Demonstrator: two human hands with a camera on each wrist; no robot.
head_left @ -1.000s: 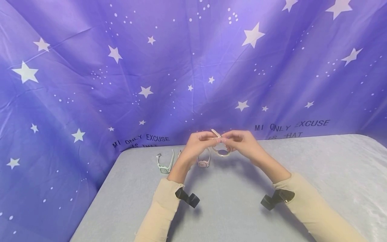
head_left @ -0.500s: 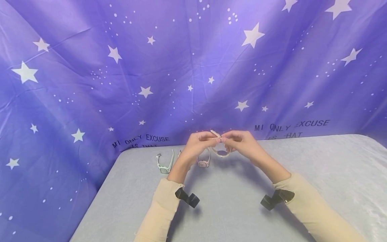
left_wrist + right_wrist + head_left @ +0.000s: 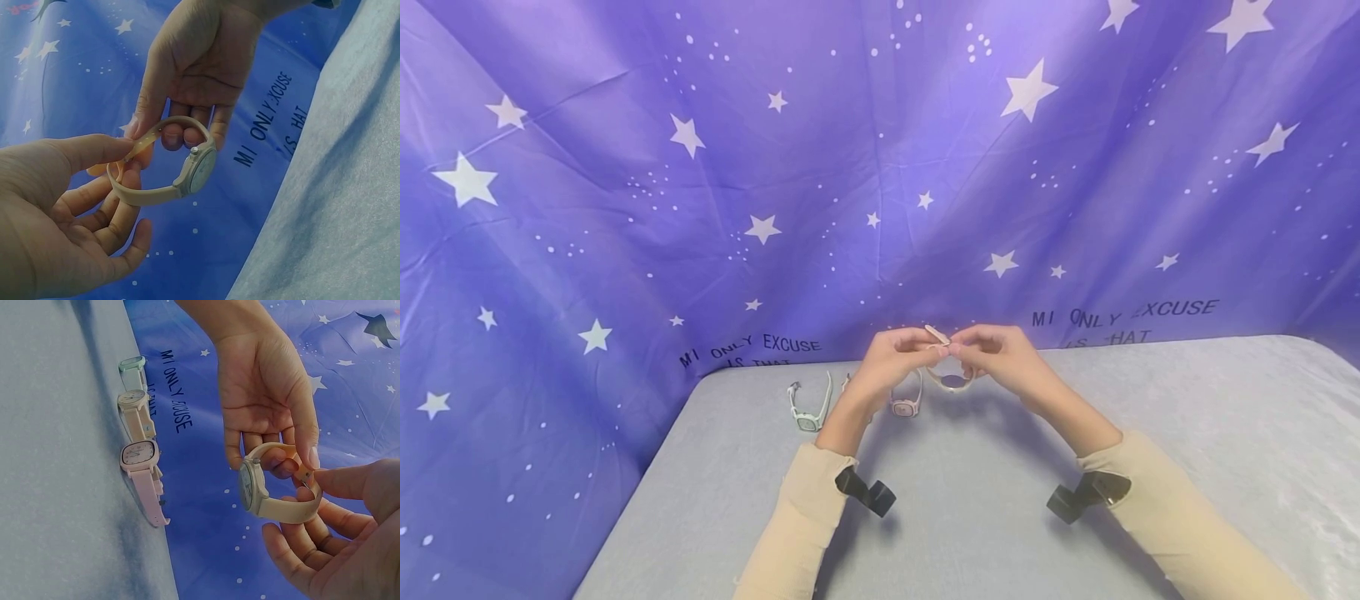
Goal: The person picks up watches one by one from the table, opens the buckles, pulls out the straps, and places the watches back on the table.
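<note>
Both hands hold a beige wristwatch (image 3: pixel 951 382) above the far part of the table, its strap bent round into a loop and its dial hanging lowest. My left hand (image 3: pixel 891 358) pinches the strap near the buckle between thumb and fingers. From the other side, my right hand (image 3: pixel 1000 354) pinches the strap at the same spot, fingertips meeting the left ones. In the left wrist view the strap (image 3: pixel 150 197) curves from the round dial (image 3: pixel 203 172) to the joined ends. The buckle is partly covered by fingers.
On the grey cloth-covered table (image 3: pixel 970 500) stand a green watch (image 3: pixel 807 421), a pink square watch (image 3: pixel 905 407) and, between them, another beige watch (image 3: pixel 132 403), mostly behind the left hand in the head view. A purple star-print curtain (image 3: pixel 850 167) hangs behind the table.
The strap end sticking up above the fingertips has shifted slightly. Both hands keep their grip and place, and the watches on the table have not moved.
</note>
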